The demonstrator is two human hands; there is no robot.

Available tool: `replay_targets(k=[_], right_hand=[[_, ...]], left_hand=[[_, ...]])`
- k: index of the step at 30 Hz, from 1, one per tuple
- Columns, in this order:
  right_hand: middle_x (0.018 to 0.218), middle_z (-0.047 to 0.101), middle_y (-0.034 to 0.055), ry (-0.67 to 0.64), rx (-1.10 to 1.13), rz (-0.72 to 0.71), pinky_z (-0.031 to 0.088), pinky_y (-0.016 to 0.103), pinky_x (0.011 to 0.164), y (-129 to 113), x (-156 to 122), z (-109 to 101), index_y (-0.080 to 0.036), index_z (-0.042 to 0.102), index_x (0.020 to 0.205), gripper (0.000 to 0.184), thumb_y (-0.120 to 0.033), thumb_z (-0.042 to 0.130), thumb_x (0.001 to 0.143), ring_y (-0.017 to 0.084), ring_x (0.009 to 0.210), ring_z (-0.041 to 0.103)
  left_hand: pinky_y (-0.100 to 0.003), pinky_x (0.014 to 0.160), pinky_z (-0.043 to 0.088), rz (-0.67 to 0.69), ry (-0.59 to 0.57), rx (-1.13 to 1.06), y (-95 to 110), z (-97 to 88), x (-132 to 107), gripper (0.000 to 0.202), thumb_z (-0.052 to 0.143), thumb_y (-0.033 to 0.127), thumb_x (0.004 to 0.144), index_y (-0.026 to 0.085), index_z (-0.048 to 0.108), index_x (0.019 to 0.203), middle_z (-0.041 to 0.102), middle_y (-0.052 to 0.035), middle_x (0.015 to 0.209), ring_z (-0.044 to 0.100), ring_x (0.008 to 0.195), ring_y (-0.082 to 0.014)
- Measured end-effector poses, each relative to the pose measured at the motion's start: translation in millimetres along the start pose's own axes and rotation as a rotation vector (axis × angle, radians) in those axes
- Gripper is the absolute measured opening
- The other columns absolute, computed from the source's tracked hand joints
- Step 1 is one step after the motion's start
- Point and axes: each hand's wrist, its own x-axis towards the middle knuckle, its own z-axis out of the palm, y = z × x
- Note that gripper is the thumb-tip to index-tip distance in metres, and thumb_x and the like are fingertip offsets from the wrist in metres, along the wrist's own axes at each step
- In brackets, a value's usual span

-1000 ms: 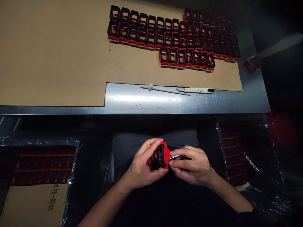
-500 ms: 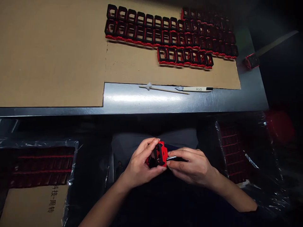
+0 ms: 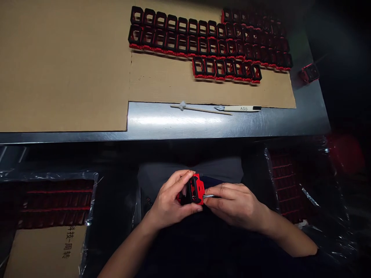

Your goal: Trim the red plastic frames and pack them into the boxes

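My left hand (image 3: 171, 199) is closed around a red and black plastic housing (image 3: 199, 189), holding it above my lap with its red face turned right. Between the thumb and fingers of my right hand (image 3: 236, 200) is a thin metal tool (image 3: 208, 196). Its tip meets the right side of the housing; the exact tip shape is hidden. Similar red and black housings (image 3: 220, 69) stand in rows on the cardboard (image 3: 162, 83) up on the bench.
A craft knife (image 3: 243, 109) marked A55 and a cotton-wrapped stick (image 3: 203, 111) lie along the metal bench (image 3: 174, 125). One housing (image 3: 310, 73) sits apart at right. Plastic-lined boxes of housings (image 3: 55, 200) flank my lap, the other box (image 3: 285, 185) at right.
Both hands stay nearly in place with the housing and the metal tool. The housing has shifted very slightly, and the view has moved a little.
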Motion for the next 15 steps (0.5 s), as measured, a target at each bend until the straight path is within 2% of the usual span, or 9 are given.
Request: replay_targets(k=[5,7,9,11,12,14,15], right_hand=[[0.093,0.078,0.0068,0.124,0.172,0.106,0.06,0.025,0.066,-1.2,2.5,6.6,-0.016,0.07,0.098,0.009,-0.014,0.064,0.091,0.015,0.074,0.074],[0.091,0.078,0.0055,0.208,0.257,0.222,0.059,0.025,0.063,2.4,4.6,6.6,-0.019,0.07,0.095,0.008,-0.015,0.068,0.088,0.015,0.073,0.073],[0.093,0.078,0.0061,0.29,0.269,0.356,0.057,0.024,0.058,13.1,7.6,2.5,-0.02,0.071,0.094,0.008,-0.018,0.071,0.085,0.016,0.074,0.072],[0.093,0.077,0.0064,0.397,0.179,0.479,0.056,0.025,0.056,33.8,13.2,-6.2,-0.02,0.071,0.097,0.013,-0.023,0.073,0.084,0.016,0.07,0.069],[0.092,0.076,0.0059,0.466,0.091,0.527,0.055,0.026,0.056,47.9,17.2,-11.9,-0.02,0.071,0.099,0.017,-0.026,0.074,0.084,0.015,0.067,0.067],[0.088,0.073,0.0041,0.571,-0.139,0.571,0.055,0.029,0.059,80.8,27.5,-24.2,-0.021,0.072,0.103,0.024,-0.033,0.076,0.082,0.015,0.063,0.063],[0.086,0.073,0.004,0.583,-0.255,0.547,0.055,0.031,0.062,97.2,33.1,-30.0,-0.02,0.072,0.101,0.025,-0.034,0.076,0.081,0.017,0.066,0.064]], left_hand=[[-0.027,0.057,0.059,-0.024,0.105,-0.103,-0.1,5.0,-1.4,0.076,0.082,0.044,0.075,0.027,0.05,0.142,0.062,-0.0145,0.125,0.061,0.067,-0.0123],[-0.028,0.061,0.06,-0.031,0.159,-0.171,-0.8,8.1,-3.6,0.075,0.082,0.044,0.076,0.027,0.05,0.142,0.061,-0.0157,0.129,0.066,0.076,-0.0153],[-0.032,0.071,0.061,-0.041,0.213,-0.235,-1.6,10.7,-6.6,0.074,0.081,0.045,0.077,0.026,0.05,0.141,0.06,-0.0165,0.131,0.068,0.099,-0.0244],[-0.039,0.083,0.061,-0.067,0.247,-0.294,-2.0,12.2,-9.8,0.074,0.079,0.049,0.077,0.026,0.049,0.14,0.059,-0.0165,0.133,0.063,0.118,-0.0317],[-0.042,0.086,0.06,-0.081,0.253,-0.319,-2.0,12.4,-11.5,0.074,0.077,0.052,0.078,0.026,0.047,0.14,0.059,-0.0167,0.134,0.061,0.122,-0.0334],[-0.045,0.085,0.06,-0.114,0.261,-0.348,-1.7,12.3,-14.4,0.074,0.072,0.058,0.08,0.027,0.043,0.14,0.057,-0.0177,0.137,0.063,0.119,-0.0334],[-0.045,0.083,0.061,-0.134,0.27,-0.348,-1.3,12.2,-15.7,0.074,0.068,0.062,0.081,0.028,0.041,0.14,0.055,-0.0185,0.139,0.064,0.116,-0.0327]])
